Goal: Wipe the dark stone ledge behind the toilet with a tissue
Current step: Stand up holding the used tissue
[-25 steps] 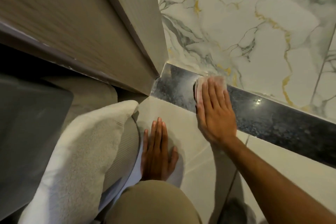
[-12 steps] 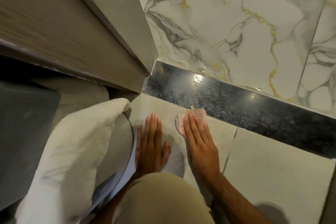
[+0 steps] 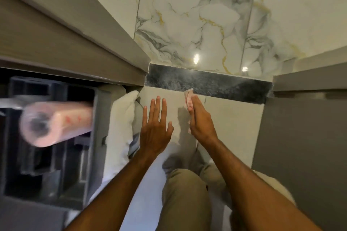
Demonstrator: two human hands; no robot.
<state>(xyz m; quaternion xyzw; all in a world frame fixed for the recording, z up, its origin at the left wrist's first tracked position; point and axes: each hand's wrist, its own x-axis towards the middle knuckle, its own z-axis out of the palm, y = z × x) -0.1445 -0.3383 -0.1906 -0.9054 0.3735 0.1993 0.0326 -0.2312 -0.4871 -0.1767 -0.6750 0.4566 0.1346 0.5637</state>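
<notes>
A person leaned over a pale tiled surface, both bare forearms reaching forward. The right hand (image 3: 201, 120) was turned on edge, its fingers (image 3: 194, 104) straight and close together, pinning a crumpled pinkish tissue (image 3: 188, 96) against the palm side. The tissue poked out past the fingertips and sat at the near edge of the dark stone ledge (image 3: 216, 83), probably so the wad could be dragged along the stone. Whether it actually pressed on the ledge was hard to tell.

The left hand (image 3: 155, 127) held nothing. Its fingers were spread and flat, resting on or just above the pale tile (image 3: 234, 116), seemingly as a brace for the lean.

The ledge was a narrow, speckled black strip running left to right, with a dull greyish film over its left part. Behind it rose a glossy white marble wall (image 3: 197, 24) with grey and gold veins and two bright light reflections. A grey-brown panel (image 3: 65, 30) closed in the left side, and a grey block (image 3: 304, 127) the right. Lower left, a blurred pink toilet roll (image 3: 56, 123) hung in a dark recess, beside a folded white towel (image 3: 122, 125).
</notes>
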